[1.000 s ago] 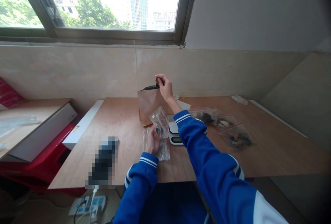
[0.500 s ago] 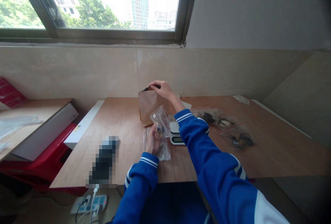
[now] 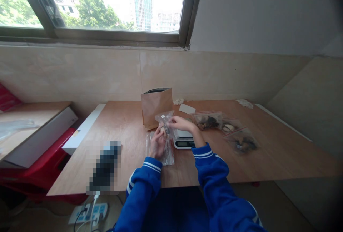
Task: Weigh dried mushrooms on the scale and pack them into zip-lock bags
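- Lower left of frame: pixelated dark item [image 3: 104, 167] near worktop [image 3: 128, 175] edge, white cable [image 3: 93, 208] hanging; a snag on the cable could drag it off.
- Centre: paper bag [image 3: 157, 107] upright, mouth open; a bumping arm could tip it.
- Left hand [image 3: 158, 142] closed on a small clear bag [image 3: 160, 118], held up in front of the paper bag's lower right corner; a loose pinch could let the bag twist and spill its contents.
- Below it, flat clear bags [image 3: 168, 157] on the worktop; the left wrist could drag them along.
- Right hand [image 3: 183, 123] narrow, fingertips together at the clear bag's right side. Plastic glare and small size here, so can't tell if they grip the film or a piece; poor aim could drop a piece outside the bag.
- Just right of centre: scale [image 3: 184, 142] under the right hand; a resting wrist or fallen bit could upset its reading.
- Versus the earlier frame, left to right: paper bag mouth now uncovered, right hand gone from it; left hand and clear bag about the same place; right hand now down at the clear bag; white card [image 3: 187, 109] behind the scale now fully showing.
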Available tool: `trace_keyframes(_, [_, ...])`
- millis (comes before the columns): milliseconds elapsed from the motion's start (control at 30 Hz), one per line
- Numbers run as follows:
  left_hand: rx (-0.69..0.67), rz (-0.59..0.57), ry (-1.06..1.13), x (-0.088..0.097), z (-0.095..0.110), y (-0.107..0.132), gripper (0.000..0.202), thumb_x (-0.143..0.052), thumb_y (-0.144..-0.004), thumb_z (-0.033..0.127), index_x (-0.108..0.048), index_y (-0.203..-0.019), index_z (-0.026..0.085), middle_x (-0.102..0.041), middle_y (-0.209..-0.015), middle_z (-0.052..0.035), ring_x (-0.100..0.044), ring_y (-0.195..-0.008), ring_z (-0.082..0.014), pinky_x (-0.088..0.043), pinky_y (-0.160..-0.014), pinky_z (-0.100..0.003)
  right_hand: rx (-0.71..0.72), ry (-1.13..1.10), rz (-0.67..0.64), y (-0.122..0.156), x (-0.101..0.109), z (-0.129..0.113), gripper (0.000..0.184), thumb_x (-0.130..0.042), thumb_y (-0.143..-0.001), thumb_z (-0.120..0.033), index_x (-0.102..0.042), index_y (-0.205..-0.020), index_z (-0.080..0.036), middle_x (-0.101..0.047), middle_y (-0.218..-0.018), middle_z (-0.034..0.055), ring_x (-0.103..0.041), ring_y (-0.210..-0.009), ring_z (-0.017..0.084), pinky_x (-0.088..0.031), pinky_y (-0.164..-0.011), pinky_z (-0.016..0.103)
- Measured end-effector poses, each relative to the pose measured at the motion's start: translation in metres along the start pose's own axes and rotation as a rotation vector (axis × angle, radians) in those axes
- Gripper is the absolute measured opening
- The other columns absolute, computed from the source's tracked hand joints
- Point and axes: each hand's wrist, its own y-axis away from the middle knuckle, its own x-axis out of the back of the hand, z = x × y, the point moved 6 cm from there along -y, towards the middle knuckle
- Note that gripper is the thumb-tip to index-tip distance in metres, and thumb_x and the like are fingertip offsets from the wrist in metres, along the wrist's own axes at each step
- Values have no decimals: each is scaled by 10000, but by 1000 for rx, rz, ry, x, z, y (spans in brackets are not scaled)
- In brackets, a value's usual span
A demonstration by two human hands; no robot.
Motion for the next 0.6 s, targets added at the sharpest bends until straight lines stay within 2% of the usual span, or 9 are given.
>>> trace_keyframes(67, [-27, 9, -41, 1, -1, -1, 387, -668, -753, 166, -667, -1139, 197, -659, -1233, -94, -629, -1119, -195, -499, -962, -304, 25, -66, -87, 4, -8, -2, 234, -726, -725, -345, -636, -607, -163, -610, -538, -22, -511, -475, 121, -408, -457, 229])
trace_keyframes(133, [-81, 17, -96, 4, -1, -2, 435, -712, -742, 194, -654, -1172, 216, -655, -1243, -84, -610, -1159, -193, -487, -981, -304, 49, -168, -109, 7, -14, -7, 295, -730, -720, -435, -646, -643, -163, -623, -559, -23, -515, -475, 119, -430, -455, 234])
trace_keyframes(267, [-243, 74, -266, 10, 4, -3, 484, -783, -687, 254, -670, -1157, 219, -682, -1197, -76, -613, -1152, -219, -490, -978, -355, 29, -302, -125, 12, -32, -6, 332, -748, -706, -478, -677, -770, -160, -678, -665, 3, -580, -562, 136, -482, -512, 235])
trace_keyframes(400, [-356, 122, -428, 11, 11, 1, 455, -778, -698, 299, -691, -1135, 210, -705, -1156, -60, -622, -1133, -221, -473, -997, -371, -15, -441, 28, 13, -49, 11, 360, -707, -752, -475, -666, -926, -163, -709, -786, 40, -641, -678, 171, -515, -582, 256])
trace_keyframes(500, [-376, 123, -451, 10, 13, 2, 416, -728, -758, 348, -691, -1146, 204, -691, -1189, -69, -598, -1174, -222, -458, -1010, -357, 70, -447, 205, 13, -56, 17, 350, -614, -831, -455, -640, -1037, -174, -718, -910, 66, -667, -839, 197, -538, -711, 293])
trace_keyframes(600, [-378, 149, -456, 16, 14, -1, 395, -676, -796, 415, -701, -1110, 177, -697, -1167, -98, -626, -1120, -228, -498, -930, -336, 156, -379, 339, 18, -59, 18, 339, -588, -854, -411, -612, -1121, -204, -700, -1076, 80, -656, -983, 213, -516, -867, 344])
